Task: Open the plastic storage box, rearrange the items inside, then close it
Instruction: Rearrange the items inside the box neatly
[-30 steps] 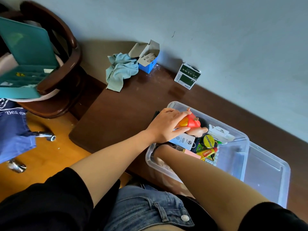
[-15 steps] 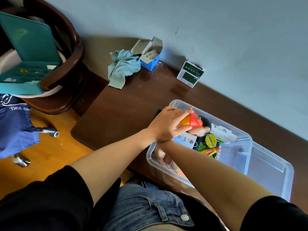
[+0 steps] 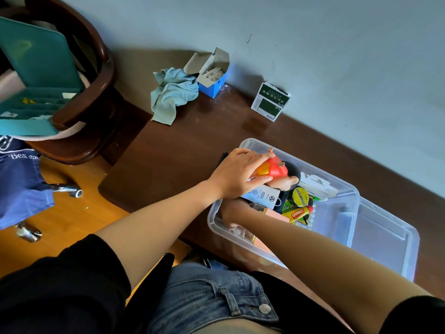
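The clear plastic storage box [image 3: 212,221] stands open on the dark brown table [image 3: 173,160], with its clear lid [image 3: 385,244] lying against its right side. My left hand [image 3: 237,175] grips a red and orange toy [image 3: 272,168] over the box's far left corner. My right hand [image 3: 285,183] reaches into the box beneath the left one. Only its fingertips show under the toy, so its grip is hidden. Inside lie a white device [image 3: 262,195], a yellow round tin [image 3: 299,196], a Carmex tube [image 3: 297,214], a black round object [image 3: 293,169] and a white packet [image 3: 317,185].
At the table's back by the wall are a light blue cloth [image 3: 172,97], an open blue carton [image 3: 213,77] and a green and white box [image 3: 269,102]. To the left, a dark wooden chair [image 3: 101,75] holds an open teal case [image 3: 36,75]. Blue fabric [image 3: 21,189] hangs at far left.
Both hands stay together at the box's far left corner with the toy. My right forearm has slid slightly further under the left hand. The view has shifted a little.
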Demonstrator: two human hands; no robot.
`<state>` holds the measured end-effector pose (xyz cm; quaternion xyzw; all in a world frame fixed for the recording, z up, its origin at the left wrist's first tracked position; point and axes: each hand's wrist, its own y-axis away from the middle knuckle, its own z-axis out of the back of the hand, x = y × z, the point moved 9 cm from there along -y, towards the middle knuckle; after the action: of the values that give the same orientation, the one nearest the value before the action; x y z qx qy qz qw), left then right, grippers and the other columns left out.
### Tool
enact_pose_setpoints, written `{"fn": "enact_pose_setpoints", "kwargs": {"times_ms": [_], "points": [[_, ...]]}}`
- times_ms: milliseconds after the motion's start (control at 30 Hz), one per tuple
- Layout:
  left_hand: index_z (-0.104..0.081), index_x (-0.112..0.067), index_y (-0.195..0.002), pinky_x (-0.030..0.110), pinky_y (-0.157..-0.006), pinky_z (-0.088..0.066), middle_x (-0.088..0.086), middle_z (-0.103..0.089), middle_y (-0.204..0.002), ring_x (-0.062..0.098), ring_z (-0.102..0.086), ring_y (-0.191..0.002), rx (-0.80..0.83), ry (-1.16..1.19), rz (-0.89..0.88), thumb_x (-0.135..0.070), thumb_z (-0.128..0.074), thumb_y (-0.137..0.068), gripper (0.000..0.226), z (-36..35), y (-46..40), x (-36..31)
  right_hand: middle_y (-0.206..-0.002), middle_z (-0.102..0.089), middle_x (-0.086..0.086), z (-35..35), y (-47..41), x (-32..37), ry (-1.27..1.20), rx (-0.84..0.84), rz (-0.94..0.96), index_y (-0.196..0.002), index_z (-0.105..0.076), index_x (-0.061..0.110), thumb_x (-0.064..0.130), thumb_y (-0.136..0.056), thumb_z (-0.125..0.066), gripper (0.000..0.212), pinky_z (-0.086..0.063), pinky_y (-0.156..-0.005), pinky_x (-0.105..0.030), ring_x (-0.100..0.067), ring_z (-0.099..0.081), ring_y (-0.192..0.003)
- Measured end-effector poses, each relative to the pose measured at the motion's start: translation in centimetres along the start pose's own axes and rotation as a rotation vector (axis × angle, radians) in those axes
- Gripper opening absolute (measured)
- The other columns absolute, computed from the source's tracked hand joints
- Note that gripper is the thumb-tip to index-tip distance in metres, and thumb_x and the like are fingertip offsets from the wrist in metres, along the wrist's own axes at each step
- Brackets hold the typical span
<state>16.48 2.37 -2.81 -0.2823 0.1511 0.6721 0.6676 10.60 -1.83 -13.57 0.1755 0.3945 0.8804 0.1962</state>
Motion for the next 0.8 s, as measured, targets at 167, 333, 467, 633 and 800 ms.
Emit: {"fn": "enact_pose_setpoints", "kwargs": {"times_ms": [167,333,467,633,800], "points": [[-0.043,-0.016,-0.139,0.027,-0.106,-0.022,0.004,-0.064,-0.107,0.021,-0.057,-0.103,-0.005,-0.01,0.007,-0.041,-0.05,-0.095,0.051,0.2,-0.1,-0.1,-0.104,-0.065,-0.004,1.4,2.3,0.5,-0.083,-0.125,0.1,-0.104,-0.067,0.016,0.018,-0.085,-0.061,0.02,-0.033,-0.062,-0.02,-0.021,-0.061,-0.095],[-0.044,-0.018,-0.137,0.025,-0.104,-0.023,0.002,-0.064,-0.105,0.02,-0.056,-0.102,0.001,0.017,0.025,-0.041,-0.05,-0.094,0.049,0.1,-0.1,0.1,-0.101,-0.066,0.005,4.1,6.8,0.5,-0.276,-0.305,0.224,-0.104,-0.068,0.02,0.022,-0.089,-0.06,0.017,-0.042,-0.077,-0.02,-0.012,-0.06,-0.092],[-0.039,-0.023,-0.139,0.022,-0.104,-0.019,-0.002,-0.062,-0.11,0.017,-0.053,-0.108,0.023,-0.004,0.054,-0.05,-0.04,-0.094,0.052,-0.3,-0.2,0.4,-0.097,-0.065,0.015,6.4,12.2,-1.8,-0.459,-0.368,0.274,-0.098,-0.07,0.025,0.024,-0.088,-0.064,0.012,-0.047,-0.076,-0.018,0.0,-0.06,-0.084],[-0.04,-0.024,-0.138,0.019,-0.103,-0.02,-0.004,-0.065,-0.107,0.016,-0.057,-0.102,-0.002,-0.03,0.024,-0.055,-0.041,-0.094,0.054,-0.1,-0.2,0.1,-0.09,-0.064,0.016,7.2,16.2,-10.1,-0.468,-0.503,0.025,-0.092,-0.071,0.03,0.025,-0.084,-0.069,0.009,-0.051,-0.076,-0.03,-0.004,-0.06,-0.081],[-0.043,-0.026,-0.136,0.024,-0.101,-0.028,-0.004,-0.065,-0.102,0.014,-0.053,-0.1,-0.026,0.025,0.054,-0.049,-0.048,-0.093,0.049,0.0,0.0,0.2,-0.098,-0.07,0.004,3.9,15.5,-16.5,-0.244,-0.39,-0.249,-0.095,-0.072,0.021,0.027,-0.082,-0.071,0.015,-0.048,-0.077,-0.024,-0.01,-0.059,-0.081]]}}
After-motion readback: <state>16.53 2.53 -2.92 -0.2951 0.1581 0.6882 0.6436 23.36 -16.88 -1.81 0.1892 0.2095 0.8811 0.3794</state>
